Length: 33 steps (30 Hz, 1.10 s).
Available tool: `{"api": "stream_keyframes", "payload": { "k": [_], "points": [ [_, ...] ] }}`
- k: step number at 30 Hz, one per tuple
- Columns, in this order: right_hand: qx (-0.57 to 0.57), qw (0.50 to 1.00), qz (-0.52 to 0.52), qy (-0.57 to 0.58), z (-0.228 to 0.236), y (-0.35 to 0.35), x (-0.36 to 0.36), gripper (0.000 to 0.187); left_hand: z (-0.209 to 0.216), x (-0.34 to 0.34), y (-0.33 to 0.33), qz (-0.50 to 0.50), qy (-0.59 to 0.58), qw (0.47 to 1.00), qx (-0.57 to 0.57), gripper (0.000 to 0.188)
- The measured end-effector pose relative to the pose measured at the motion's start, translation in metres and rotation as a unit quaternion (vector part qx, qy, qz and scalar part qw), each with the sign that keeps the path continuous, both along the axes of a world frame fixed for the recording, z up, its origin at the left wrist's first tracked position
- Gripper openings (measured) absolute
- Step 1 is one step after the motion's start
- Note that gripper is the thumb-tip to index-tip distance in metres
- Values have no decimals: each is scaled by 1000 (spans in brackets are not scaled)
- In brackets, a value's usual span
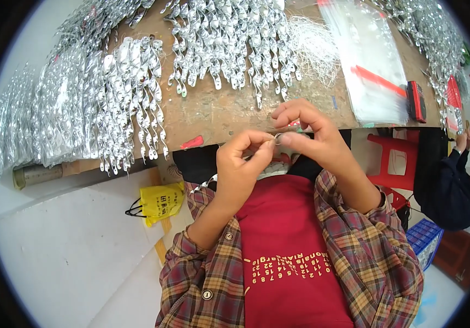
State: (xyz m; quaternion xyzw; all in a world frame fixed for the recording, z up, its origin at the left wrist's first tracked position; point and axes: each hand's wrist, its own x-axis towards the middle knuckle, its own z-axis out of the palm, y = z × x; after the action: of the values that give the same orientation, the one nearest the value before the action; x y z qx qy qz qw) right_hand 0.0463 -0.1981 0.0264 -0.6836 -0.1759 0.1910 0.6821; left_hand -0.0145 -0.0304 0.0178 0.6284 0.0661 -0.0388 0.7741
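A worn brown wooden workbench (218,112) fills the upper part of the view, its near edge running just above the person's hands, with a pale floor (54,246) below it on the left. Heaps of silver twisted foil ornaments (229,38) lie across the bench: one wide pile at the top middle, another spread (131,98) hanging over the near edge on the left, and more (437,38) along the right end. At the far left, clear bags packed with the same silver pieces (33,120) lean in a stack. A tangle of thin white thread (314,46) lies beside the middle pile. To its right rests a stack of flat clear plastic bags with red strips (371,65), and a red-and-black tool (415,101) lies just beside them. A small yellow bag with dark print and black handles (158,202) sits on the floor under the bench edge.

The left hand (240,164) and the right hand (314,134) meet in front of the bench edge, above a red shirt and plaid sleeves. Both pinch with thumb and forefinger at a tiny silver piece (277,139) held between their fingertips; the other fingers curl loosely. Red plastic stools (393,158) stand at the right, near another person's dark sleeve (453,186).
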Motion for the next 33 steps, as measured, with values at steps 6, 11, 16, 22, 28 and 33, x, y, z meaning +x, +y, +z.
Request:
{"api": "stream_keyframes", "payload": {
  "k": [6, 11, 16, 22, 28, 33],
  "points": [
    [-183, 925, 6, -332, 12, 10, 2, 9, -2, 1, -3, 55, -121, 961, 241, 5],
    [-189, 910, -33, -367, 11, 10, -6, 7, -2, -1, -1, 48, -97, 976, 189, 6],
    [-114, 941, -41, -316, 3, 7, -6, 7, -3, 2, 6, -44, 122, 964, -231, 12],
    [-117, 902, -23, -416, 4, 1, -1, 10, -2, 5, 8, -60, 132, 955, -257, 10],
    [-111, 945, -47, -303, -11, -2, -5, 13, 5, 2, 6, -60, 109, 966, -226, 8],
    [-118, 948, -35, -294, -4, 1, -13, 14, 3, 1, 6, -38, 86, 978, -187, 7]
  ]
}}
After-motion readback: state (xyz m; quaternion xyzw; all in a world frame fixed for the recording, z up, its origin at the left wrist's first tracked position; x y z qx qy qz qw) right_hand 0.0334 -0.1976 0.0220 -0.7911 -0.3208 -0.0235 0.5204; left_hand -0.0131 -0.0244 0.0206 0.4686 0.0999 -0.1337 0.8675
